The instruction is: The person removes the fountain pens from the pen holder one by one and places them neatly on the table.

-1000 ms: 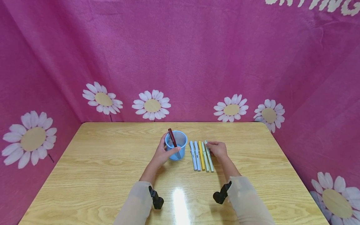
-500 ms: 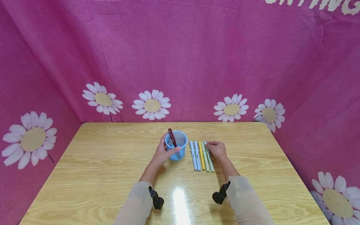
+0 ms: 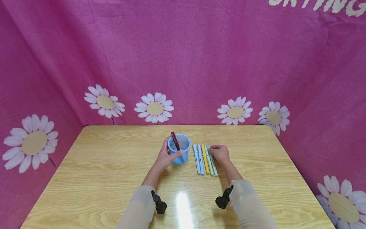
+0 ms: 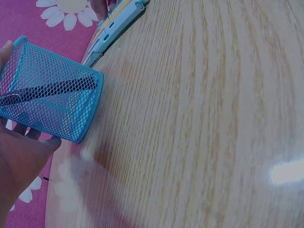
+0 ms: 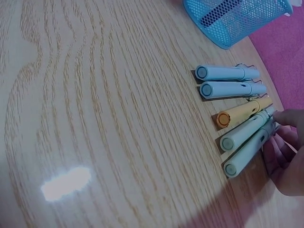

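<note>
My left hand [image 3: 167, 157] grips the side of a light blue mesh pen cup [image 4: 52, 90], its thumb across the near side. A dark red pen [image 3: 175, 141] leans inside the cup with its capped end above the rim. To the right, several pens lie side by side: two pale blue pens [image 5: 221, 72], a yellow pen [image 3: 205, 159] and two pale green pens [image 5: 244, 133]. With its fingers at the cap end of the rightmost green pen [image 5: 247, 154], my right hand [image 3: 221, 153] pinches it; the fingers partly hide that cap.
The pens and cup are on a wood-grain table [image 3: 108, 165] with a bright light reflection near its front. A pink curtain [image 3: 194, 63] printed with white daisies stands along the back and both sides.
My right hand has shifted slightly left, and the cap ends of the green pens have moved a little left with it. The left hand and the cup look still.
</note>
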`<state>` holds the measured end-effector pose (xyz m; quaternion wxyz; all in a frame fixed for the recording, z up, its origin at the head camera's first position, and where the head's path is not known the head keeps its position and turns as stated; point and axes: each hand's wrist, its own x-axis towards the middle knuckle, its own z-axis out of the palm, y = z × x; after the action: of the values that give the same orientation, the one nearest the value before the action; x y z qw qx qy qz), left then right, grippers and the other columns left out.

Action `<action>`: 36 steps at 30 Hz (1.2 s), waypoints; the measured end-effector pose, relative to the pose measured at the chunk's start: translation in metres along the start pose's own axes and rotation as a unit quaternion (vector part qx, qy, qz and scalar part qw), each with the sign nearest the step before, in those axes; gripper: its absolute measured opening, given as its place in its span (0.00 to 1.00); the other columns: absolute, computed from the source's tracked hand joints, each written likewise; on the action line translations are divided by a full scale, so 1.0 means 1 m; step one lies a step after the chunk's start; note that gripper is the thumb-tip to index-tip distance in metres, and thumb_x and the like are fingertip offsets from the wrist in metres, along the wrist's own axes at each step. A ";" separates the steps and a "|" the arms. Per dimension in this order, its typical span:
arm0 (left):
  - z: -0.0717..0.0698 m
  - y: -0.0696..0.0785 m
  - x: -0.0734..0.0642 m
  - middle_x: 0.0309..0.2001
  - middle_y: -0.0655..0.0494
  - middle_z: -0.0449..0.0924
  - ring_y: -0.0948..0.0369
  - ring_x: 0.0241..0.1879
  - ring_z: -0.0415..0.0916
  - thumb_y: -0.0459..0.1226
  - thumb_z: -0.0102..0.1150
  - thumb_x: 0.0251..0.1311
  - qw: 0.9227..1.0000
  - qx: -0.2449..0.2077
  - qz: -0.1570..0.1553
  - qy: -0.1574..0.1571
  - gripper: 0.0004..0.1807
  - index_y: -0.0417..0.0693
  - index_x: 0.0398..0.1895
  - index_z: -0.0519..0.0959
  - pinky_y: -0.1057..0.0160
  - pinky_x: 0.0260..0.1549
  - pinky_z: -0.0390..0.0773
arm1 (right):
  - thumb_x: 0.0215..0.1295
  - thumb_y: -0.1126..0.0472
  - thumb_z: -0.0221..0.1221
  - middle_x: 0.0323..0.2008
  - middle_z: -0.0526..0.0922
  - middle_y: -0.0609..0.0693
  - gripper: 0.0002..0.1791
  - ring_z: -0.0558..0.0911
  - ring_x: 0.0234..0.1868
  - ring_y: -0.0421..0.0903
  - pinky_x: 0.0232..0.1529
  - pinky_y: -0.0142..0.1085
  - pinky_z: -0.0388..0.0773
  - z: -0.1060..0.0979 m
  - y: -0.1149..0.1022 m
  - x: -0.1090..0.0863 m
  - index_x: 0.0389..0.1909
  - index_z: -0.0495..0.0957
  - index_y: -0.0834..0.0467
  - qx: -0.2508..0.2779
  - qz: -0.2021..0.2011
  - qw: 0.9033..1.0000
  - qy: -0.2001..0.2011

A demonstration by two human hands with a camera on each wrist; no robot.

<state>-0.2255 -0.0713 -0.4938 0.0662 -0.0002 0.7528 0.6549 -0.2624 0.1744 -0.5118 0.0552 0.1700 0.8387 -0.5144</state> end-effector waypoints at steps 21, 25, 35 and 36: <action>0.000 -0.001 0.001 0.72 0.49 0.52 0.44 0.71 0.49 0.43 0.68 0.51 1.000 -0.007 0.016 -0.004 0.47 0.63 0.71 0.50 0.41 0.66 0.55 | 0.61 0.58 0.58 0.44 0.81 0.61 0.17 0.78 0.38 0.48 0.32 0.31 0.74 -0.006 -0.011 -0.007 0.47 0.79 0.65 -0.029 -0.051 0.998 0.017; -0.001 -0.001 0.001 0.73 0.50 0.50 0.45 0.72 0.47 0.43 0.66 0.53 1.000 -0.006 0.010 -0.008 0.47 0.65 0.72 0.49 0.40 0.66 0.56 | 0.58 0.59 0.59 0.37 0.82 0.60 0.16 0.78 0.34 0.47 0.32 0.33 0.75 -0.009 -0.016 -0.007 0.43 0.80 0.65 -0.015 -0.079 0.997 0.016; -0.001 0.000 -0.001 0.71 0.45 0.52 0.41 0.70 0.48 0.47 0.66 0.52 0.999 0.001 0.034 -0.011 0.47 0.63 0.72 0.49 0.37 0.65 0.55 | 0.60 0.61 0.60 0.37 0.78 0.55 0.17 0.74 0.33 0.41 0.31 0.27 0.72 -0.005 -0.038 -0.011 0.47 0.79 0.66 0.024 -0.083 0.996 -0.004; -0.001 0.000 -0.001 0.72 0.46 0.52 0.41 0.71 0.48 0.47 0.66 0.52 0.999 -0.001 0.031 -0.011 0.47 0.63 0.72 0.49 0.37 0.65 0.55 | 0.60 0.61 0.60 0.36 0.78 0.53 0.17 0.73 0.32 0.40 0.30 0.26 0.71 -0.004 -0.042 -0.012 0.48 0.79 0.66 0.028 -0.085 0.996 -0.007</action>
<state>-0.2250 -0.0724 -0.4937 0.0542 0.0301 0.7510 0.6574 -0.2650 0.1579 -0.4714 0.0120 0.0957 0.8349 -0.5419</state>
